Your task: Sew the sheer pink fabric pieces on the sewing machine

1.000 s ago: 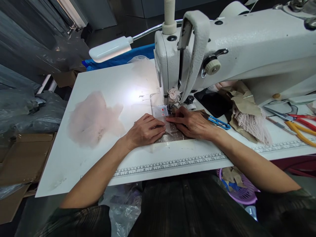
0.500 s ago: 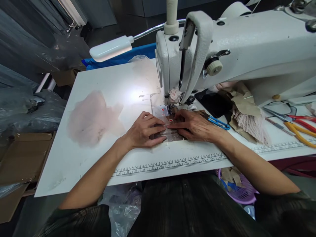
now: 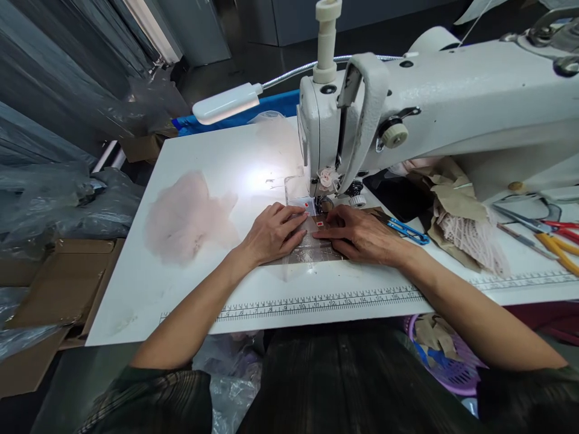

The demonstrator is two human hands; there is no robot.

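Note:
In the head view, my left hand (image 3: 277, 234) lies flat with fingers stretched over a sheer pale fabric (image 3: 311, 246) in front of the sewing machine's needle area. Opposite it, my right hand (image 3: 364, 236) rests with its fingers apart, the fingertips pressing on the same spot. Under the fabric is a shiny brownish plate (image 3: 323, 254), partly covered by my hands. Small red marks show near the presser foot (image 3: 319, 204). Blue thread snips (image 3: 408, 231) lie just behind my right hand, their tips running beside it.
The white sewing machine (image 3: 434, 102) spans the right. A heap of pale pink tulle (image 3: 185, 220) lies left on the white table (image 3: 122, 295). Lace in brown paper (image 3: 465, 229), a dark phone-like slab (image 3: 398, 193) and yellow-handled scissors (image 3: 558, 253) are right. A purple basket (image 3: 461, 380) stands below.
The whole view has shifted, so the scene sits farther right and slightly lower. My left thumb has drawn up closer to its fingers; my right hand stays about in place on the fabric.

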